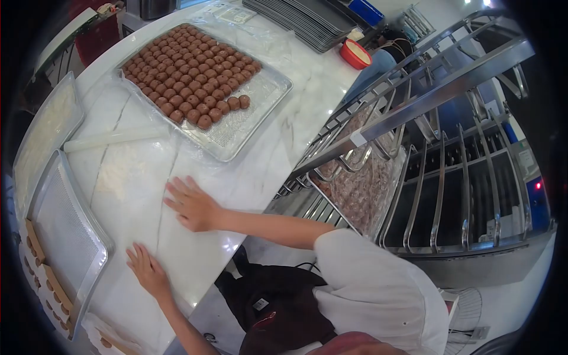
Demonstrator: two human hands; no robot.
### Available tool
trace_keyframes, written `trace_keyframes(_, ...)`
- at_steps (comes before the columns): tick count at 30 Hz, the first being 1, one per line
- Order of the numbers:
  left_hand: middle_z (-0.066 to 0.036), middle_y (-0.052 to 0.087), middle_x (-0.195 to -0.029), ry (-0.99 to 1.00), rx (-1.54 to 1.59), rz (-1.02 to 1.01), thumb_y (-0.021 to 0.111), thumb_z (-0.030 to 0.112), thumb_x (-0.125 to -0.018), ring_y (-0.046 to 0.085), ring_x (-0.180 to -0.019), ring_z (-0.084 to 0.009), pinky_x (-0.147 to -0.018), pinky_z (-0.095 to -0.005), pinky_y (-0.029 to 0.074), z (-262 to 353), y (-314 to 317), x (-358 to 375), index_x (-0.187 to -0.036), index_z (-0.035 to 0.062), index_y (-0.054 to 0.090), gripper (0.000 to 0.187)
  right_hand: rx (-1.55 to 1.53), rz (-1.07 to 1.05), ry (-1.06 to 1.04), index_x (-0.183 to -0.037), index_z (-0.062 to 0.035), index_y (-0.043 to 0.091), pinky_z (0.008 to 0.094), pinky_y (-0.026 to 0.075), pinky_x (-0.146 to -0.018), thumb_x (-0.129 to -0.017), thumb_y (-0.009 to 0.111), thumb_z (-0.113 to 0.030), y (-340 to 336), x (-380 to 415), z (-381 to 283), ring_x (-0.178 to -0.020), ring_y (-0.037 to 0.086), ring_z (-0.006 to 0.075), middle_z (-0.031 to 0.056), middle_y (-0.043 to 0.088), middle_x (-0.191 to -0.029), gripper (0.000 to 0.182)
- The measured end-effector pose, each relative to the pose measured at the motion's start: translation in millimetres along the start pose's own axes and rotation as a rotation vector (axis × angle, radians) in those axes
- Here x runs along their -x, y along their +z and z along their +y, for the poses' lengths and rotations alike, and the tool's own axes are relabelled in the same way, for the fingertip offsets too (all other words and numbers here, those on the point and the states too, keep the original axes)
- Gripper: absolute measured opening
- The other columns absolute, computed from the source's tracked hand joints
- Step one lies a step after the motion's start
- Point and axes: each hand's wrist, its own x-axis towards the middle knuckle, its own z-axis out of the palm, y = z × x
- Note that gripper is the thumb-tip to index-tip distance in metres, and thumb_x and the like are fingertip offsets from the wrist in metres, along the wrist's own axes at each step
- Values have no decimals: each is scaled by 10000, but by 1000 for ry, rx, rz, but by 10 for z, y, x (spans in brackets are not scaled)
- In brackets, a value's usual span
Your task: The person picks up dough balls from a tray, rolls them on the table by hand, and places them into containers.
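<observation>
My right hand (pixel 192 204) lies palm down on the white marble table (pixel 201 260), its fingers spread and nothing held. Lower in the view, my left hand (pixel 148 271) also rests flat on the marble with fingers apart, close to a perforated metal tray (pixel 65 219). Beyond both hands, a white rolling pin (pixel 115 138) lies beside a dusting of pale flour (pixel 121 177). A plastic-lined perforated tray (pixel 251 121) holds rows of round brown dough balls (pixel 192 74) at the far side; a few sit apart at one edge.
A metal rack (pixel 438 100) stands at right, with a plastic-covered tray (pixel 361 171) in it. Stacked dark trays (pixel 302 21) and a red bowl (pixel 355 54) are at the back. Brown pieces (pixel 56 290) lie lower left. Another person (pixel 378 65) is behind the rack.
</observation>
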Motion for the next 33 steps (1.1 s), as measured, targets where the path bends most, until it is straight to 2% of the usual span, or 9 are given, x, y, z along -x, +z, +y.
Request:
trace_keyframes(5, -153, 504, -1466, 13, 110, 35, 489, 84, -992, 366, -1430, -364, -1193, -519, 227, 435, 76, -47, -1362, 30, 572, 383, -37, 74, -70, -1253, 53, 594, 534, 239, -1191, -857, 539, -175, 737, -32, -318, -1387, 401, 398, 241, 504, -1416, 460)
trace_keyframes(10, -155, 523, -1449, 88, 104, -54, 530, 92, -983, 415, -1404, -354, -1171, -515, 285, 55, -75, 452, -1340, 30, 594, 368, -79, 44, -299, -1243, -4, 619, 513, 252, -1192, -861, 577, -194, 446, 558, -99, -1394, 396, 387, 228, 513, -1408, 428)
trace_keyframes(15, -139, 536, -1440, 17, -7, 57, 543, 103, -987, 424, -1400, -347, -1169, -515, 287, -64, 165, -131, -1332, 28, 598, 357, -73, -34, -49, -1273, -56, 624, 486, 209, -1213, -907, 577, -252, 289, -122, -242, -1435, 334, 357, 203, 456, -1472, 418)
trace_keyframes(18, -139, 574, -1400, -32, 139, 118, 546, 107, -996, 465, -1370, -351, -1158, -522, 296, 400, 72, -168, -1264, 27, 655, 301, 14, -13, -80, -1241, -59, 635, 489, 264, -1192, -903, 593, -213, 496, -40, -479, -1403, 385, 363, 207, 494, -1435, 375)
trace_keyframes(20, -139, 569, -1405, 17, 174, 55, 549, 84, -984, 455, -1378, -349, -1163, -522, 290, 360, 25, 184, -1267, 26, 651, 306, -162, -17, -251, -1185, -12, 637, 509, 288, -1175, -871, 608, -201, 399, 284, -490, -1358, 428, 377, 222, 546, -1354, 368)
trace_keyframes(23, -138, 580, -1392, 71, 204, 14, 577, 60, -960, 462, -1375, -338, -1167, -516, 292, 61, -2, 417, -1247, 27, 666, 303, -68, 59, -301, -1148, -17, 644, 481, 381, -1127, -844, 628, -133, 466, 577, -123, -1311, 496, 361, 188, 578, -1335, 326)
trace_keyframes(27, -137, 596, -1373, 48, 62, 35, 604, 86, -955, 484, -1361, -319, -1166, -513, 296, -14, -10, -53, -1265, 33, 659, 318, -43, 105, -164, -1113, -12, 662, 498, 401, -1106, -843, 613, -125, 190, -70, -163, -1296, 512, 332, 167, 599, -1313, 297)
trace_keyframes(31, -140, 643, -1304, 17, 289, 76, 609, 78, -957, 516, -1332, -321, -1160, -508, 311, 314, 17, -75, -1209, 16, 684, 270, -72, 141, -159, -1048, 7, 667, 500, 384, -1105, -865, 591, -191, 470, 37, -465, -1225, 547, 356, 205, 623, -1220, 280)
trace_keyframes(33, -136, 677, -1245, 43, 373, 39, 665, 62, -923, 557, -1290, -323, -1144, -504, 343, 296, -59, 257, -1133, 13, 715, 222, -233, 98, -344, -1031, 15, 662, 481, 408, -1087, -878, 585, -177, 382, 429, -394, -1190, 571, 354, 211, 641, -1162, 257)
